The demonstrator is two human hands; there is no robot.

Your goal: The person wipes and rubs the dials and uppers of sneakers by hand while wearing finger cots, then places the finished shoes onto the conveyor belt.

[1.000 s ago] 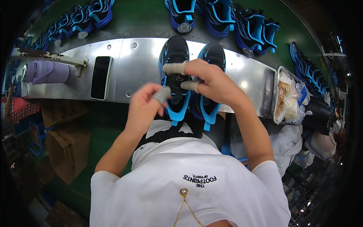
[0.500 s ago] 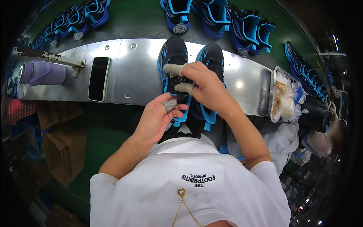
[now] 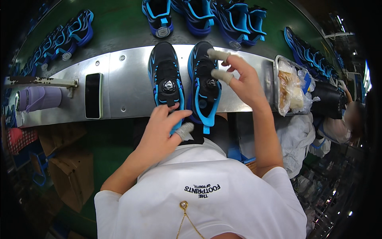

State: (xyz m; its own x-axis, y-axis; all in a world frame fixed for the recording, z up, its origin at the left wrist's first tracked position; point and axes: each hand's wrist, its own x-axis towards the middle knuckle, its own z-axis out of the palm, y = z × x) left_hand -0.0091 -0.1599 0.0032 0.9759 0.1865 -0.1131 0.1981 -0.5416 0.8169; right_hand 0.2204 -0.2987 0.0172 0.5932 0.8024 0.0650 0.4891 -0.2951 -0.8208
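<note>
Two black sneakers with blue trim stand side by side, toes away from me: a left shoe (image 3: 164, 63) and a right shoe (image 3: 205, 71). Each has a round lacing dial on its tongue. My left hand (image 3: 163, 125) lies over the heel end of the left shoe, its fingers apart and touching the collar and tongue; the hand hides part of the heel. A grey wrap covers its thumb. Beside the right shoe's upper, my right hand (image 3: 242, 81) hovers with thumb and forefinger spread, both in beige finger covers, holding nothing.
The shoes stand on a metal ledge (image 3: 131, 79). To the left lie a phone (image 3: 93, 95) and a purple bottle (image 3: 43, 98). A tray (image 3: 276, 85) of plastic-bagged items sits right. More sneakers (image 3: 157, 18) line the green surface beyond. A person (image 3: 336, 127) is at far right.
My right hand has left the left shoe's tongue and moved right to the other shoe, uncovering the left dial. My left fingers have loosened. The whole view has shifted slightly.
</note>
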